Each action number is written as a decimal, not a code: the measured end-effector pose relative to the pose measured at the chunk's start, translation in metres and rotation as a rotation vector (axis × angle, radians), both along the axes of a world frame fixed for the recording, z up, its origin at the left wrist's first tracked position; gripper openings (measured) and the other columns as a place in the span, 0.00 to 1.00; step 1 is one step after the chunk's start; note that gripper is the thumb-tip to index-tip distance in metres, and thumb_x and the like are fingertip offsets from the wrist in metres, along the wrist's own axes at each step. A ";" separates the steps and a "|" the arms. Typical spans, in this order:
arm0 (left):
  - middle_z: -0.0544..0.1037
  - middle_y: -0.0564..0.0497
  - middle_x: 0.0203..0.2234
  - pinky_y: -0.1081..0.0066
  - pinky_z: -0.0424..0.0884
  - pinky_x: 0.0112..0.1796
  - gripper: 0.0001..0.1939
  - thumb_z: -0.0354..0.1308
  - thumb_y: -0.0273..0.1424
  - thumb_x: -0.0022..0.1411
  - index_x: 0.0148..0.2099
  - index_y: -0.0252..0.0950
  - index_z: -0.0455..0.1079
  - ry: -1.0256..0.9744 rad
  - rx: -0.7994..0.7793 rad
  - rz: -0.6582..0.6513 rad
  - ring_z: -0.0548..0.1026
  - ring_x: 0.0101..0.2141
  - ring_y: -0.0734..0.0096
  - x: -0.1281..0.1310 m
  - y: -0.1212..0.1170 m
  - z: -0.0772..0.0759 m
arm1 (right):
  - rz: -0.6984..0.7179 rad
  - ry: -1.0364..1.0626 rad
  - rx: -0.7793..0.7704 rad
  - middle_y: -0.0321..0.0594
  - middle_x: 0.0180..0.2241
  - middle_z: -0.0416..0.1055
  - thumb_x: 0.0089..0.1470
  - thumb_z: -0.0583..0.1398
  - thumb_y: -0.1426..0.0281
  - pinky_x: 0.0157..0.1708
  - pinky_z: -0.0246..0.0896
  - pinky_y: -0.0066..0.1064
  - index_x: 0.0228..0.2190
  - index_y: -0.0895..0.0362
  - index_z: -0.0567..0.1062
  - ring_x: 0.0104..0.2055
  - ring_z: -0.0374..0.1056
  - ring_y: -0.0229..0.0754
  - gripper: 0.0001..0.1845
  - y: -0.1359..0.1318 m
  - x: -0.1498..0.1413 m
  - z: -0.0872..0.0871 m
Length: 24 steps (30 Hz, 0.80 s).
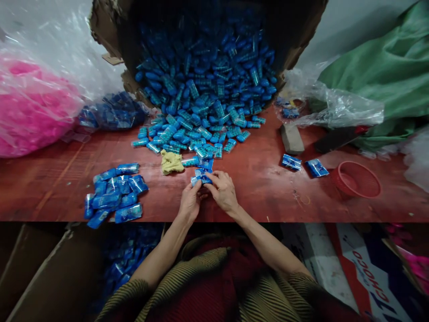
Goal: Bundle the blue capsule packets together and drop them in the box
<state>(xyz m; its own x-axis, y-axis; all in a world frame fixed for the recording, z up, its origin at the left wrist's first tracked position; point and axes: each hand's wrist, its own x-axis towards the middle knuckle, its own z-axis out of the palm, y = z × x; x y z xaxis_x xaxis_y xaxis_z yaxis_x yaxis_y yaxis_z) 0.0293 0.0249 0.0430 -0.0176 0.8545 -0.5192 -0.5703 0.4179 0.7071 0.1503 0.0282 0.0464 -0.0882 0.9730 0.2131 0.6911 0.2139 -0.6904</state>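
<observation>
Near the middle of the table's front, my left hand (191,202) and my right hand (224,191) meet over a small blue printed wrapper (197,179). Thumbs and fingers of both pinch its near side; the fingertips beneath are partly hidden. Just beyond it a clear-and-blue tube (190,161) lies on the table beside a crumpled yellow lump (171,163). A large heap of similar blue tubes (201,118) spills toward my hands. Off to the left is a small pile of tubes in blue wrappers (115,192).
A torn cardboard box (109,22) lies open behind the heap. Pink pieces fill a plastic bag (36,107) at left. At right are a grey block (291,139), two stacks of blue wrappers (317,167) and a red basket (357,180). Cartons stand below the table (254,205).
</observation>
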 end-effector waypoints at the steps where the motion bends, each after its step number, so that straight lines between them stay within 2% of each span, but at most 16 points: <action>1: 0.77 0.54 0.24 0.75 0.67 0.25 0.21 0.70 0.37 0.36 0.34 0.34 0.71 0.002 0.007 -0.006 0.73 0.23 0.75 -0.001 -0.001 0.000 | -0.026 0.144 -0.053 0.44 0.44 0.69 0.54 0.58 0.63 0.43 0.56 0.34 0.48 0.54 0.72 0.43 0.62 0.43 0.20 0.003 0.001 -0.002; 2: 0.77 0.53 0.24 0.75 0.67 0.24 0.20 0.70 0.37 0.37 0.33 0.34 0.71 0.015 0.016 -0.016 0.73 0.23 0.75 -0.002 -0.002 0.001 | -0.040 0.297 -0.136 0.44 0.42 0.69 0.52 0.60 0.63 0.41 0.58 0.33 0.48 0.56 0.72 0.41 0.64 0.42 0.21 0.006 0.003 -0.004; 4: 0.77 0.53 0.24 0.76 0.67 0.24 0.19 0.70 0.36 0.36 0.32 0.33 0.72 0.058 0.045 -0.027 0.73 0.23 0.75 -0.002 -0.003 0.002 | -0.019 0.573 -0.341 0.39 0.34 0.71 0.48 0.60 0.62 0.34 0.60 0.30 0.39 0.59 0.74 0.32 0.64 0.38 0.18 0.012 0.004 -0.007; 6: 0.76 0.53 0.23 0.76 0.66 0.23 0.19 0.70 0.35 0.36 0.31 0.31 0.72 0.097 0.072 -0.011 0.72 0.23 0.76 -0.002 -0.002 0.003 | 0.022 0.740 -0.480 0.34 0.24 0.68 0.45 0.60 0.62 0.28 0.58 0.27 0.27 0.60 0.74 0.25 0.61 0.34 0.13 0.016 0.003 -0.011; 7: 0.76 0.53 0.22 0.76 0.65 0.22 0.18 0.70 0.35 0.36 0.30 0.31 0.72 0.112 0.081 0.003 0.71 0.22 0.76 -0.001 -0.001 0.002 | 0.029 0.782 -0.503 0.32 0.21 0.66 0.44 0.60 0.61 0.26 0.56 0.26 0.24 0.60 0.72 0.23 0.59 0.32 0.13 0.016 0.002 -0.013; 11: 0.74 0.54 0.18 0.76 0.64 0.21 0.17 0.69 0.34 0.36 0.27 0.31 0.70 0.134 0.090 0.081 0.68 0.18 0.78 0.004 0.001 0.000 | -0.025 0.813 -0.464 0.31 0.19 0.64 0.44 0.58 0.61 0.24 0.54 0.25 0.21 0.59 0.69 0.21 0.57 0.32 0.13 0.015 -0.009 -0.021; 18: 0.74 0.55 0.19 0.77 0.66 0.21 0.15 0.68 0.34 0.37 0.29 0.32 0.71 0.098 0.062 0.135 0.69 0.19 0.78 0.016 0.006 -0.005 | -0.134 0.590 -0.316 0.30 0.18 0.60 0.49 0.54 0.59 0.23 0.51 0.25 0.19 0.55 0.63 0.22 0.55 0.33 0.15 0.014 -0.015 -0.024; 21: 0.72 0.56 0.16 0.77 0.66 0.21 0.13 0.67 0.34 0.41 0.27 0.32 0.69 0.114 0.025 0.154 0.67 0.17 0.80 0.018 0.009 -0.006 | -0.136 0.599 -0.323 0.30 0.18 0.60 0.51 0.53 0.58 0.21 0.50 0.25 0.19 0.55 0.62 0.21 0.56 0.34 0.16 0.013 -0.015 -0.024; 24: 0.74 0.54 0.18 0.76 0.68 0.21 0.14 0.67 0.35 0.42 0.29 0.31 0.71 0.074 0.012 0.072 0.69 0.18 0.78 0.014 0.010 -0.007 | -0.135 0.608 -0.291 0.30 0.19 0.59 0.52 0.53 0.59 0.23 0.50 0.25 0.19 0.55 0.62 0.22 0.56 0.34 0.16 0.013 -0.012 -0.025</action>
